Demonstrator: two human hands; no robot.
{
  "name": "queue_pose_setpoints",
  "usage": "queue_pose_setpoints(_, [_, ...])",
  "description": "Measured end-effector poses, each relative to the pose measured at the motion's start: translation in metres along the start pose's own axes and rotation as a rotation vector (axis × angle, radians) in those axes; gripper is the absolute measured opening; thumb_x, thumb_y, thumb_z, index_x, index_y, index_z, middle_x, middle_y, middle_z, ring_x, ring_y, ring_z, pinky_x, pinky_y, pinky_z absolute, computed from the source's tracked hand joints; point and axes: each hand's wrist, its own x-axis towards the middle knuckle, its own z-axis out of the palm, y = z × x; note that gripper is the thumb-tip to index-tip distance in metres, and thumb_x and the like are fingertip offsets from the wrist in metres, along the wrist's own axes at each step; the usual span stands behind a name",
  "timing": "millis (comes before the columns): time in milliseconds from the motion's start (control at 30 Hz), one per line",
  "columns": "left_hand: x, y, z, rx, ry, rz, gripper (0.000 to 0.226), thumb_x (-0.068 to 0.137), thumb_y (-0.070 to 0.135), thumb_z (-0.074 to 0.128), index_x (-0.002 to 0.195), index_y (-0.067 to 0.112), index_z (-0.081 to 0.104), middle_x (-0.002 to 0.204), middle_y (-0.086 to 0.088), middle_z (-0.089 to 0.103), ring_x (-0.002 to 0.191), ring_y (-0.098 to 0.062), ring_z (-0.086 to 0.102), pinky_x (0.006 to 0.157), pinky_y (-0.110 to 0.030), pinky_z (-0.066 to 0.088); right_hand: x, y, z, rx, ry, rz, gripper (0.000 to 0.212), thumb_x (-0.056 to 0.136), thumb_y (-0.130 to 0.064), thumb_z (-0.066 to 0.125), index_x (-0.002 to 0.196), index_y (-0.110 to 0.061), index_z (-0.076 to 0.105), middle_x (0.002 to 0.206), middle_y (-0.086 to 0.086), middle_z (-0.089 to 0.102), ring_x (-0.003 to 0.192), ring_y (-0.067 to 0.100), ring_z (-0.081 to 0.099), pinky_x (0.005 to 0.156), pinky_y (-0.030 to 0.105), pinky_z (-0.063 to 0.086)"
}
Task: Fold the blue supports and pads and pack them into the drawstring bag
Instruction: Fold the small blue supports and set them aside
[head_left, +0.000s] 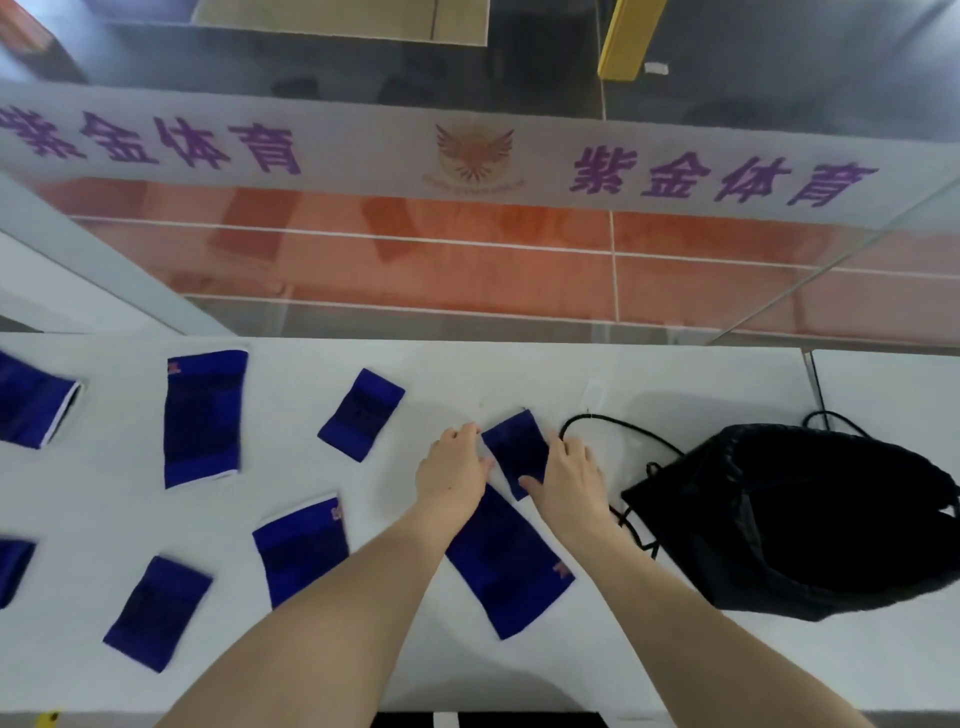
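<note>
White table (675, 670) in front of glass wall with purple lettering. Small blue pad (514, 449) left of black drawstring bag (810, 519), held between left hand (453, 473) and right hand (569, 480), both gripping its edges. Larger blue support (506, 566) just below pad; more blue pieces far left of bag.

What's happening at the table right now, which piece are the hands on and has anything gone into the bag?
A person has both hands on one small blue pad: the left hand at its left edge, the right hand at its right. A larger blue support lies just below it. Several more blue pieces are spread over the white table, unpacked. The black drawstring bag sits open to the right; its contents cannot be made out.
</note>
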Motion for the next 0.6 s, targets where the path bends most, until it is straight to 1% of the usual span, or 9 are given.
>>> queue_pose_setpoints(100, [0.014, 0.002, 0.008, 0.051, -0.013, -0.005, 0.04, 0.098, 0.04, 0.059, 0.135, 0.025, 0.053, 0.125, -0.003, 0.056, 0.114, -0.024, 0.055, 0.089, -0.041, 0.053, 0.002, 0.006, 0.007, -0.073, 0.047, -0.012, 0.056, 0.09, -0.054, 0.071, 0.125, -0.013, 0.057, 0.12, 0.006, 0.055, 0.11, 0.024, 0.055, 0.092, 0.036, 0.05])
queue_pose_setpoints(200, [0.021, 0.006, 0.01, 0.055, 0.029, -0.001, 0.031, 0.098, 0.038, 0.06, 0.126, 0.025, 0.057, 0.118, -0.001, 0.057, 0.108, -0.022, 0.055, 0.086, -0.04, 0.053, 0.004, 0.008, 0.01, -0.091, 0.093, -0.034, 0.05, 0.088, -0.053, 0.074, 0.118, -0.016, 0.058, 0.115, 0.004, 0.057, 0.105, 0.024, 0.054, 0.09, 0.036, 0.048])
queue_pose_setpoints(300, [0.02, 0.007, 0.005, 0.028, 0.071, -0.006, 0.018, 0.098, 0.033, 0.06, 0.113, 0.024, 0.058, 0.108, 0.002, 0.059, 0.098, -0.019, 0.057, 0.081, -0.037, 0.051, 0.0, 0.004, 0.009, -0.08, 0.1, -0.062, 0.035, 0.092, -0.042, 0.071, 0.113, -0.017, 0.056, 0.109, 0.0, 0.063, 0.103, 0.024, 0.055, 0.088, 0.036, 0.044])
queue_pose_setpoints(367, [0.016, 0.004, 0.0, -0.013, 0.086, -0.003, 0.011, 0.098, 0.032, 0.061, 0.106, 0.024, 0.058, 0.102, 0.005, 0.063, 0.09, -0.016, 0.059, 0.076, -0.035, 0.052, -0.004, 0.0, 0.006, -0.039, 0.12, -0.098, 0.022, 0.098, -0.03, 0.063, 0.116, -0.019, 0.056, 0.109, -0.001, 0.068, 0.102, 0.024, 0.058, 0.088, 0.038, 0.043])
queue_pose_setpoints(400, [0.013, 0.001, -0.003, -0.046, 0.093, -0.003, 0.01, 0.098, 0.031, 0.061, 0.105, 0.025, 0.057, 0.101, 0.007, 0.064, 0.088, -0.015, 0.06, 0.076, -0.035, 0.053, -0.006, -0.002, 0.005, 0.0, 0.124, -0.109, 0.02, 0.101, -0.025, 0.058, 0.119, -0.019, 0.056, 0.111, -0.002, 0.068, 0.103, 0.023, 0.059, 0.09, 0.038, 0.043])
queue_pose_setpoints(433, [0.009, -0.002, -0.005, -0.08, 0.09, -0.006, 0.011, 0.098, 0.031, 0.06, 0.108, 0.026, 0.057, 0.102, 0.008, 0.066, 0.089, -0.014, 0.061, 0.076, -0.035, 0.054, -0.007, -0.005, 0.003, 0.05, 0.12, -0.116, 0.02, 0.103, -0.022, 0.054, 0.122, -0.02, 0.056, 0.115, -0.002, 0.068, 0.104, 0.022, 0.061, 0.092, 0.038, 0.044])
queue_pose_setpoints(500, [0.001, -0.01, -0.012, -0.135, 0.09, -0.019, 0.022, 0.1, 0.029, 0.057, 0.122, 0.027, 0.057, 0.11, 0.009, 0.066, 0.096, -0.014, 0.064, 0.082, -0.036, 0.056, -0.006, -0.014, -0.002, 0.143, 0.109, -0.143, 0.023, 0.105, -0.019, 0.049, 0.127, -0.019, 0.056, 0.122, 0.0, 0.064, 0.102, 0.022, 0.064, 0.096, 0.039, 0.046])
queue_pose_setpoints(533, [-0.002, -0.014, -0.014, -0.156, 0.099, -0.022, 0.028, 0.1, 0.028, 0.056, 0.128, 0.028, 0.056, 0.113, 0.009, 0.066, 0.099, -0.015, 0.064, 0.084, -0.036, 0.056, -0.006, -0.02, -0.004, 0.171, 0.103, -0.166, 0.024, 0.106, -0.018, 0.048, 0.128, -0.019, 0.057, 0.124, 0.002, 0.063, 0.099, 0.023, 0.064, 0.094, 0.04, 0.047])
queue_pose_setpoints(600, [-0.008, -0.026, -0.021, -0.198, 0.136, -0.034, 0.027, 0.101, 0.03, 0.055, 0.128, 0.028, 0.058, 0.113, 0.008, 0.067, 0.098, -0.014, 0.064, 0.083, -0.035, 0.057, -0.003, -0.035, -0.008, 0.231, 0.077, -0.215, 0.026, 0.107, -0.017, 0.047, 0.13, -0.018, 0.057, 0.123, 0.003, 0.059, 0.09, 0.024, 0.063, 0.085, 0.041, 0.052])
